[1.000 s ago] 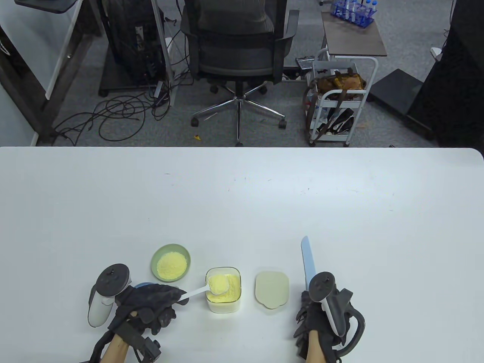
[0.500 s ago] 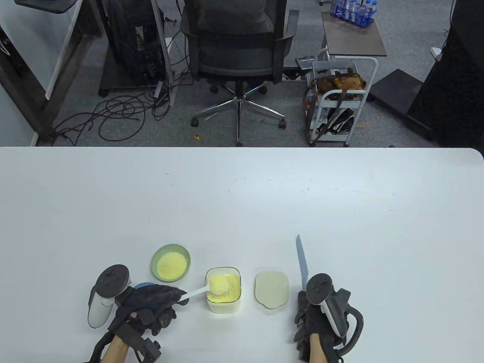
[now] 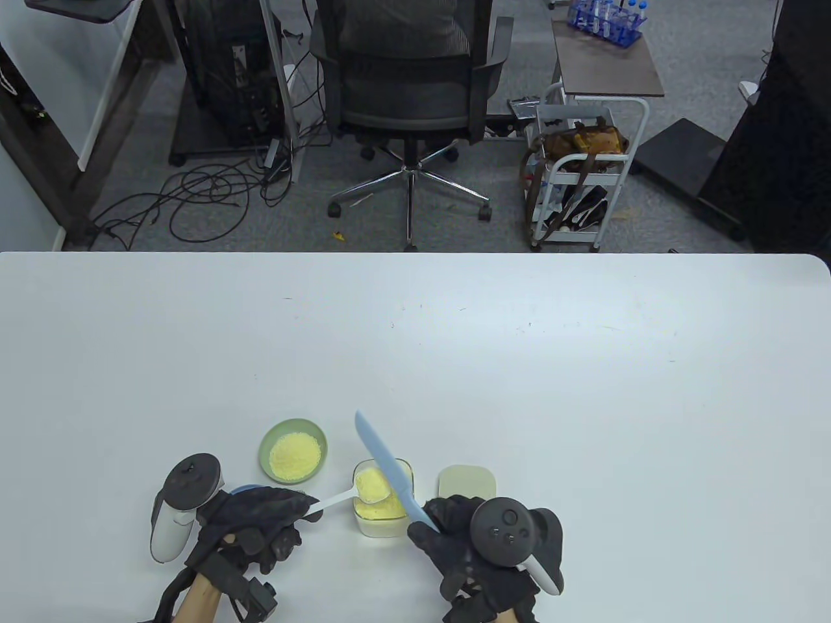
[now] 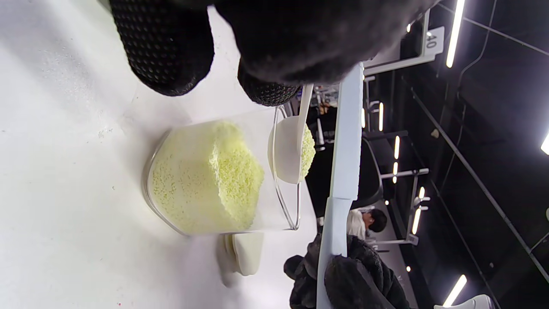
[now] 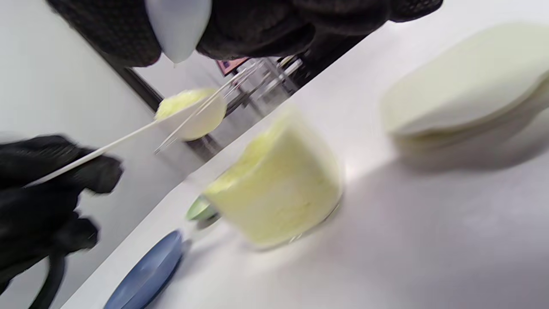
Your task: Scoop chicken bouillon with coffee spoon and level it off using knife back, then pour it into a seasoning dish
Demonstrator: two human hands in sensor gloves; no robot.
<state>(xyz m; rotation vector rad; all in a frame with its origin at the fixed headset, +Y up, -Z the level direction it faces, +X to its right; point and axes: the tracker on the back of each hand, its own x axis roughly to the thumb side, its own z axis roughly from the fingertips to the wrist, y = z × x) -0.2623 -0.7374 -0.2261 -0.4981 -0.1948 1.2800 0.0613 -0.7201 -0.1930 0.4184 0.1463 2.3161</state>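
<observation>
My left hand (image 3: 260, 519) pinches the handle of a white coffee spoon (image 3: 350, 496) heaped with yellow bouillon, held over the clear bouillon container (image 3: 383, 503). My right hand (image 3: 454, 538) grips a light blue knife (image 3: 386, 467) whose blade slants up and left across the container, just right of the spoon bowl. In the left wrist view the spoon (image 4: 291, 150) hangs at the container (image 4: 206, 180) rim with the knife (image 4: 345, 163) beside it. The right wrist view shows the spoon (image 5: 188, 113) above the container (image 5: 279, 184). A green seasoning dish (image 3: 293, 451) holding bouillon sits behind my left hand.
The container's cream lid (image 3: 467, 482) lies right of the container, partly behind my right hand. A blue dish (image 5: 148, 268) lies near my left hand. The table's near edge is just below both hands.
My right hand swung left with the knife, from right of the lid to beside the container, and the blade now crosses it. The left hand and spoon held still.
</observation>
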